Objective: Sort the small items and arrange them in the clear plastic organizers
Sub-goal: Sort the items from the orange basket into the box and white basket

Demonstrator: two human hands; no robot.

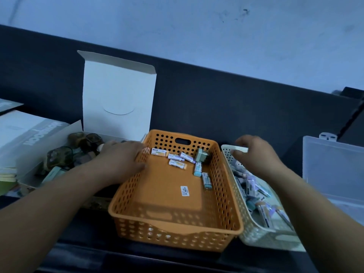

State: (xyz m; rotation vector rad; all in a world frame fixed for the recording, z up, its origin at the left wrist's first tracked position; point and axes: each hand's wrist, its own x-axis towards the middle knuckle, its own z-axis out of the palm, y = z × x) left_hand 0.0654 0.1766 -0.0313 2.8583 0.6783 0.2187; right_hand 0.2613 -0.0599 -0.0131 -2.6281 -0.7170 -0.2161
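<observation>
Small items: roughly 7 at orange basket's 12 o'clock; white basket at 3 o'clock looks full, so sorting seems early. Left hand fingers lie flat; right hand fingers grip the white rim.

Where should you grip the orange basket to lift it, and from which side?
Basket: probably grip the slot handles in its far and near walls, coming from above at each end. Its long sides are crowded by the box and white basket.

Bare left hand and bare right hand. The forearms are bare as well, up to the lower frame edge; fingers blurred, nail detail unreadable.
</observation>
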